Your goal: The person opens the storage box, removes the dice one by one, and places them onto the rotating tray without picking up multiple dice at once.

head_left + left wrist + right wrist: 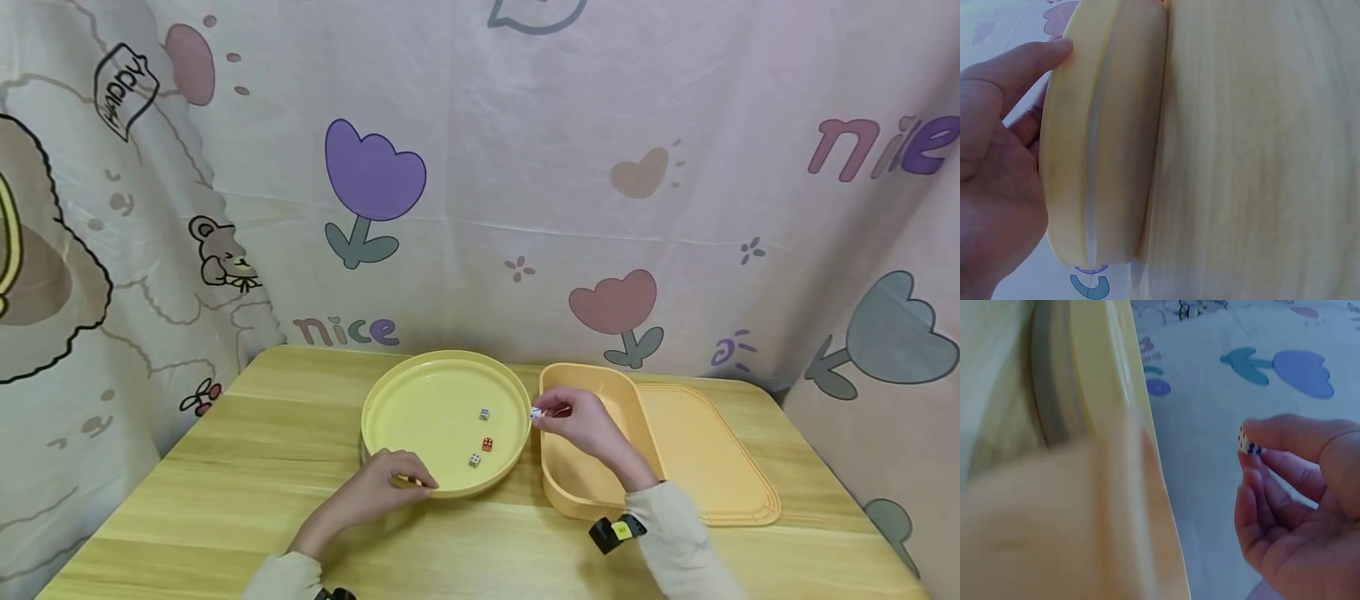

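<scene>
My right hand (577, 421) pinches a small white die (1249, 442) between thumb and fingertips. In the head view it is above the near-left rim of an orange rectangular box (592, 502), beside the round tray's right edge. A yellow round tray (420, 408) stands to the left, and inside it lie a white die (484, 414), a red die (487, 444) and another white die (475, 460), all toward its right side. My left hand (375, 487) grips the tray's near rim, its thumb against the outer wall in the left wrist view.
An orange flat lid (705, 450) lies on the wooden table (247, 467), just right of the box. A printed curtain (480, 167) hangs behind the table and along both sides. The tray and box stand close together with a narrow gap.
</scene>
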`<state>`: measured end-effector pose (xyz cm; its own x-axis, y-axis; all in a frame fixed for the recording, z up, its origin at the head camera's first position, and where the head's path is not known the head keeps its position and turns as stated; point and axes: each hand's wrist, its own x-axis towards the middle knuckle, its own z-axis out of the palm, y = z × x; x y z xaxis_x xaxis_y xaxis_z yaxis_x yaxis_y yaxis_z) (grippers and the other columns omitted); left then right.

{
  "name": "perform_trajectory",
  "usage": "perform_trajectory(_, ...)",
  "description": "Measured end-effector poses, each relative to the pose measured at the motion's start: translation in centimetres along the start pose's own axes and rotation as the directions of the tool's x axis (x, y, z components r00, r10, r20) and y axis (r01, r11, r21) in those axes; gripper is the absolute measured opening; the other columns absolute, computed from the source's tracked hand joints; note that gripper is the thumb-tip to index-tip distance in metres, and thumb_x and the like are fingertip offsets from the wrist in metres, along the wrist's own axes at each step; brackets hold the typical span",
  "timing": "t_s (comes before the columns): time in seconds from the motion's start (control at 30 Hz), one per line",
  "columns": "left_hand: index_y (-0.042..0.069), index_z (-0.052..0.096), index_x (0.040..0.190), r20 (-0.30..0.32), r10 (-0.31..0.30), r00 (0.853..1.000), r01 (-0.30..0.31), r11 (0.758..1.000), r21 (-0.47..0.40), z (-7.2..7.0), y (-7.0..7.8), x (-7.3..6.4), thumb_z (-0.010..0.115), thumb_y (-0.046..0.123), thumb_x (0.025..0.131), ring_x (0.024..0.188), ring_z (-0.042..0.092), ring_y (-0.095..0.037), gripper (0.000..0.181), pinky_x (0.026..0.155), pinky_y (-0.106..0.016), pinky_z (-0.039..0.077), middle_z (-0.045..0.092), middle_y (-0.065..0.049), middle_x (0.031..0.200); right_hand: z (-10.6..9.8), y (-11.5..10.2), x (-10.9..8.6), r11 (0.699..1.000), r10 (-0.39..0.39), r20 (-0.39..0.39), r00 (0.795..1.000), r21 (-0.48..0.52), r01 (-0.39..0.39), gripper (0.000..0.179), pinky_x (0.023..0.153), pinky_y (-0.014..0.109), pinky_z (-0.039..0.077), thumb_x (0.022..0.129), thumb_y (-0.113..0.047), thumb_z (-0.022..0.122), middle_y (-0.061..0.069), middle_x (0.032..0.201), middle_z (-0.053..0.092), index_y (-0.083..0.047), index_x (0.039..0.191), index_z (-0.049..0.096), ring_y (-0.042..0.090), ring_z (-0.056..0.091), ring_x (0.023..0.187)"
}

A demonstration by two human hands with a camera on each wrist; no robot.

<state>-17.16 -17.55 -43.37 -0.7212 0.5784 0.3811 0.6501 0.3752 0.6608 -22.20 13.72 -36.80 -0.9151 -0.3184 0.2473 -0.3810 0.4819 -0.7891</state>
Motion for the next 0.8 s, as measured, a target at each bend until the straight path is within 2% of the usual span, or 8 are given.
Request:
perform_trajectory(0.17, 0.021, 0.070, 0.088, 0.013, -0.035, 0.999, 0.035, 0.999, -0.002, 0.1, -0.1, 0.1, 0.065, 0.025, 0.083, 0.080, 0.056, -0.004, 0.008, 0.081, -0.036, 0.033, 0.063, 0.015, 0.085, 1.4, -0.5, -0.7, 1.000, 0.022, -0.035, 0.999, -0.008, -0.022, 0.014, 0.066, 0.029, 0.047, 0.074, -0.004, 0.071, 0.000, 0.076, 0.058, -0.006, 0.088, 0.068, 0.015, 0.054, 0.071)
perform_trajectory(0.37, 0.017, 0.070, 0.088, 0.014, 0.003, 1.000, -0.002, 1.000, -0.027, 0.3, -0.3, 0.3, 0.066, 0.022, 0.083, 0.079, 0.057, -0.005, 0.008, 0.074, -0.030, 0.041, 0.064, 0.012, 0.084, 3.2, -0.8, -1.4, 0.997, 0.073, -0.104, 0.992, 0.041, -0.069, 0.016, 0.062, 0.026, 0.046, 0.072, -0.002, 0.073, 0.000, 0.072, 0.056, -0.006, 0.085, 0.065, 0.014, 0.053, 0.068)
perform_trajectory(0.67, 0.020, 0.070, 0.087, 0.017, -0.049, 0.999, 0.049, 0.999, 0.001, 0.0, 0.0, 0.1, 0.065, 0.024, 0.084, 0.079, 0.056, -0.004, 0.008, 0.079, -0.033, 0.035, 0.064, 0.012, 0.085, 4.9, -1.1, -1.8, 0.997, 0.076, -0.082, 0.994, 0.039, -0.073, 0.016, 0.061, 0.025, 0.045, 0.071, -0.004, 0.074, 0.000, 0.073, 0.057, -0.005, 0.082, 0.063, 0.014, 0.052, 0.068)
perform_trajectory(0.8, 0.020, 0.070, 0.087, 0.013, -0.045, 0.999, 0.044, 0.999, 0.009, -0.1, 0.1, 0.1, 0.065, 0.024, 0.084, 0.079, 0.055, -0.004, 0.007, 0.079, -0.033, 0.034, 0.064, 0.013, 0.085, 5.1, -0.9, -1.8, 0.997, 0.073, -0.068, 0.995, 0.022, -0.072, 0.016, 0.061, 0.025, 0.045, 0.072, -0.007, 0.074, 0.001, 0.074, 0.057, -0.005, 0.083, 0.063, 0.013, 0.052, 0.068)
